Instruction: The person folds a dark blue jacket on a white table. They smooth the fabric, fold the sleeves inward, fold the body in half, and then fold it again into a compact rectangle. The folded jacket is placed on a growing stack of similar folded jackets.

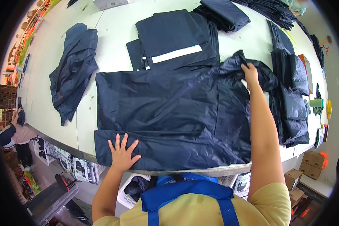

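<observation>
A large dark navy sheet of thin, shiny fabric (158, 101) lies spread over the table in front of me, its near part folded over along the table edge. My left hand (124, 152) rests flat on that folded near-left corner, fingers spread. At the far right, my right hand (250, 75) is closed on a bunched, crumpled part of the same fabric. Behind the sheet is a stack of folded dark fabric pieces (169, 30) with a white strip (177, 54) lying on it. Whether the spread piece is a garment or a cover, I cannot tell.
A loose crumpled dark fabric piece (74, 71) lies at the left on the white table (113, 45). Folded dark bundles (293, 98) line the right side, and another folded bundle (226, 15) sits at the back. White crates (49, 150) stand below the near edge. Another person's arm (15, 120) shows far left.
</observation>
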A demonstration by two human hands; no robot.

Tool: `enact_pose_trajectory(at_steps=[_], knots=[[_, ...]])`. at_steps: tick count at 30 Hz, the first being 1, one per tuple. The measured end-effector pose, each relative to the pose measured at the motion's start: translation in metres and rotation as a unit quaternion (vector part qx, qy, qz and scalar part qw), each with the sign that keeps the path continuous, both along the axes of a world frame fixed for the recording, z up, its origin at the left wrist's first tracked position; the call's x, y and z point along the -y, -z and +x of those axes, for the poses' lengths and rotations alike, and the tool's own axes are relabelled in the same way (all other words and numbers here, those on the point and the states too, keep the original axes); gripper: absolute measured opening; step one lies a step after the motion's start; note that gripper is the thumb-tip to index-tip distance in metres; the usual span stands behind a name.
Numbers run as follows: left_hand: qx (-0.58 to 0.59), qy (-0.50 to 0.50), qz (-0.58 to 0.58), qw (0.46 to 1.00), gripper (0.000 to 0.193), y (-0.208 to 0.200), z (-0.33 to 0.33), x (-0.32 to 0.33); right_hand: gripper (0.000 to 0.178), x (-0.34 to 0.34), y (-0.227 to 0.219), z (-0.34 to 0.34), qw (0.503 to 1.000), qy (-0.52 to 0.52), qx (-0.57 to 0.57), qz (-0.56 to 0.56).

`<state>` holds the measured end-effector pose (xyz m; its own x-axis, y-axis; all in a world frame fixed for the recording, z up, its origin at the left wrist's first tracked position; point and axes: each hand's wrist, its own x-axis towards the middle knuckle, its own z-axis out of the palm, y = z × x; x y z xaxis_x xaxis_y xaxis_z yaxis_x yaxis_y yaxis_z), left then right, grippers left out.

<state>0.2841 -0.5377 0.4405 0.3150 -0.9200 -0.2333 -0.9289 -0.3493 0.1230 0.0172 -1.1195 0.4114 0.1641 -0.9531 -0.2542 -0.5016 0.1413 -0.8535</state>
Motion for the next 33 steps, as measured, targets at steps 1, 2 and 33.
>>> enact_pose_trajectory(at_steps=[1,2,33], knots=[[-0.006,-0.001,0.009,1.0,0.061,-0.002,0.0,0.002,0.031,-0.004,-0.005,-0.005,0.997,0.028,0.02,0.067],[-0.011,-0.002,0.02,1.0,0.06,-0.006,0.001,0.004,0.033,-0.007,-0.014,-0.008,0.988,0.055,0.041,0.136],[-0.222,0.079,-0.148,0.961,0.06,0.064,-0.075,0.334,0.082,-0.182,-0.091,0.023,0.84,-0.344,-0.322,-0.269]])
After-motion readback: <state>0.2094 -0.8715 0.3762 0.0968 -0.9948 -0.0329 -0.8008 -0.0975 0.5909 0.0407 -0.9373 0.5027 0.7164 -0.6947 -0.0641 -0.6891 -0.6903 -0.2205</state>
